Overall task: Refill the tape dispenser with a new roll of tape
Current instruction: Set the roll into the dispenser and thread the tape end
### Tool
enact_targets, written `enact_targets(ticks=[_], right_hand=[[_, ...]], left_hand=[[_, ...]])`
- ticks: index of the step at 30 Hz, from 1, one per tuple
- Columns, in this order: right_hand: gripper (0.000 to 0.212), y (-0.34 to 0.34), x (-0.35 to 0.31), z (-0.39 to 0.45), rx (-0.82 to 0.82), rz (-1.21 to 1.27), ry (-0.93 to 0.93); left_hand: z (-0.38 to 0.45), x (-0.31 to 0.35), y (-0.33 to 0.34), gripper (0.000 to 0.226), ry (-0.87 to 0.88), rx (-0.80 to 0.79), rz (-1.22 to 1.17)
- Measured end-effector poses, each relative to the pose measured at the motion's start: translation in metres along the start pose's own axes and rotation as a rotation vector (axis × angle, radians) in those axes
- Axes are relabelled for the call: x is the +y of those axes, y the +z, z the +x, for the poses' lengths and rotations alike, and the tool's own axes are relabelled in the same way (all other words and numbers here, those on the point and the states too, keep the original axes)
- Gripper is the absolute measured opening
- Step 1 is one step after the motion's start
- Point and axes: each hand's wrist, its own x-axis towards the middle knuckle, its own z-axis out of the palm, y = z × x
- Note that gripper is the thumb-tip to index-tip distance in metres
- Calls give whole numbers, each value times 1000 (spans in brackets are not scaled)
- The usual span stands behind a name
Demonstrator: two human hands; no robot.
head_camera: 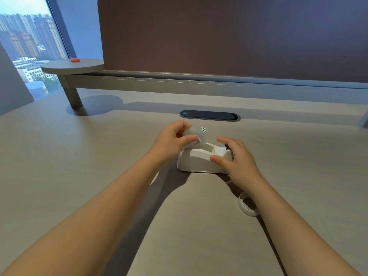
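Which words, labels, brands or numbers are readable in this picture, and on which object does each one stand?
No text can be read.
Tape roll in the left hand: a small black-and-white dotted mark, no letters.
Tape dispenser: plain white, no label visible.
Building outside the window: a pale sign, too blurred to read.

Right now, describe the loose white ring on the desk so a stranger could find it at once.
Start at the white tape dispenser in the middle of the desk, steadied by the right hand. Follow the right forearm back toward the person: the white ring lies flat on the desk, partly hidden by that arm. Unlike the clear tape roll in the left hand, it is thin, hollow and untouched.
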Motion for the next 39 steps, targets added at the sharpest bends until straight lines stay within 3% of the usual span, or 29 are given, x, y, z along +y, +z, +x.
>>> enact_targets(ticks=[5, 17, 24, 30, 36, 39], right_hand=[[45, 1, 2, 2, 15, 13, 3], [45, 2, 2, 1, 14, 22, -1], [43, 3, 0, 1, 9, 20, 22], [41, 4, -2, 1, -6, 10, 48], [40, 1, -8, 0, -45, 24, 60], [38, 0, -15, 2, -6, 47, 49]], left_hand=[[3, 6, -4, 11, -24, -58, 93], [-1, -3, 1, 8, -152, -123, 11], [-3, -7, 7, 18, -249, -36, -380], [-1, -10, 8, 17, -311, -34, -447], [3, -9, 5, 6, -300, -79, -319], [5, -12, 5, 19, -291, -78, -287]])
